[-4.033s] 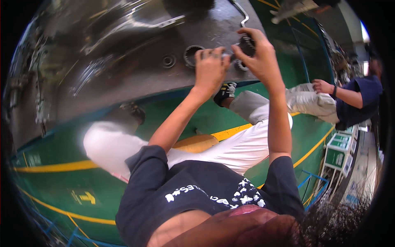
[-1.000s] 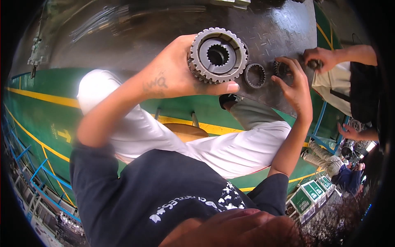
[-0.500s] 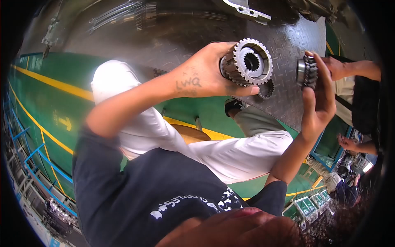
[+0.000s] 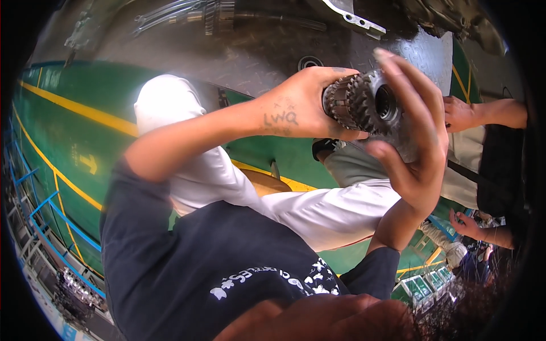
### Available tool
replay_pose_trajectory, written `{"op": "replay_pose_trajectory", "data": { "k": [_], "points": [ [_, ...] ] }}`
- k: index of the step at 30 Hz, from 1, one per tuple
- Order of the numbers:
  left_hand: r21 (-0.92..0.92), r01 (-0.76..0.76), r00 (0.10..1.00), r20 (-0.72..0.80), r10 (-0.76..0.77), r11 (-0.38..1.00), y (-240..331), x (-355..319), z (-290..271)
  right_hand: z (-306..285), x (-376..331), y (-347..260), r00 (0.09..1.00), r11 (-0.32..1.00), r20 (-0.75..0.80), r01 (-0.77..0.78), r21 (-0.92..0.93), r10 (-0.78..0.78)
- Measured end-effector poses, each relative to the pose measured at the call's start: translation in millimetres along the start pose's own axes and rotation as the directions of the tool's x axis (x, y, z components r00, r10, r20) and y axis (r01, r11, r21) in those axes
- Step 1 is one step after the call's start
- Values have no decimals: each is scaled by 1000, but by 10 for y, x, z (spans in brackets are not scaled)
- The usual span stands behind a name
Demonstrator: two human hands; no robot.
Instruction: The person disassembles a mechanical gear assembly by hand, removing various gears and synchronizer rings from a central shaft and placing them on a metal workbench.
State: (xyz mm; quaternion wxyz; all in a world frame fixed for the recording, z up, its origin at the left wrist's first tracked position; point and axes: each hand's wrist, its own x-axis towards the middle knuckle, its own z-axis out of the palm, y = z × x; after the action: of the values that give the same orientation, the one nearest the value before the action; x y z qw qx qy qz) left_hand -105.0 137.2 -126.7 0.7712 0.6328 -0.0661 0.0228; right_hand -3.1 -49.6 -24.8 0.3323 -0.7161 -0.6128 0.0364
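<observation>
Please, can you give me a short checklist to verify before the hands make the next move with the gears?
1. Left hand grips the gear cluster firmly: ok.
2. Right hand supports the far side of the cluster: ok.
3. Both gears sit together on one axis: cannot tell.
4. Bore is free of dirt: cannot tell.
5. Another person's hand stays apart from the gears: ok.
6. Metal floor plate below is free for setting down: cannot tell.

My left hand covers the rear end of the toothed gear cluster; my right hand hides its lower right edge. A co-worker's body runs off the right rim, only forearms showing
</observation>
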Motion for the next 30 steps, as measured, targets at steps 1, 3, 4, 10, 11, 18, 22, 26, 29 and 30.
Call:
{"op": "replay_pose_trajectory", "data": {
  "k": [1, 3, 4, 10, 11, 18, 22, 26, 29, 30],
  "points": [
    [-6, 10, 1000, 9, -10, 1000, 5, 1, -7, -11, -61, 62, 999, 997, -32, -22, 69, 24],
    [62, -9, 1000, -25, 11, 998, 12, -22, -30, -137, -260, 149, 973, 973, -133, -164, 160, 186],
    [104, -10, 1000, -11, 11, 994, 9, -31, -52, -181, -372, 210, 942, 945, -87, -316, 83, 323],
    [166, 11, 996, -85, 3, 986, -3, -46, -112, 84, -935, 627, 651, 692, 238, -654, -306, 721],
    [129, 45, 996, -80, -35, 991, 4, -42, -118, 194, -976, 684, 670, 686, 172, -664, -297, 722],
    [225, 83, 996, -42, -76, 971, 43, -21, -99, 260, -928, 760, 757, 760, 121, -610, -223, 642],
    [149, 11, 999, -39, -5, 989, 16, -38, -53, -223, -974, 790, 696, 701, 128, -713, 15, 706],
    [162, 60, 998, 7, -62, 985, 13, -31, -38, -409, -943, 780, 785, 833, -352, -348, 430, 510],
    [109, 63, 998, 21, -66, 992, 24, -11, -19, -285, -669, 674, 804, 728, -452, 34, 685, 387],
    [116, 57, 998, 23, -60, 992, 25, -8, -15, -270, -557, 584, 880, 743, -345, -13, 669, 325]
  ]
}}
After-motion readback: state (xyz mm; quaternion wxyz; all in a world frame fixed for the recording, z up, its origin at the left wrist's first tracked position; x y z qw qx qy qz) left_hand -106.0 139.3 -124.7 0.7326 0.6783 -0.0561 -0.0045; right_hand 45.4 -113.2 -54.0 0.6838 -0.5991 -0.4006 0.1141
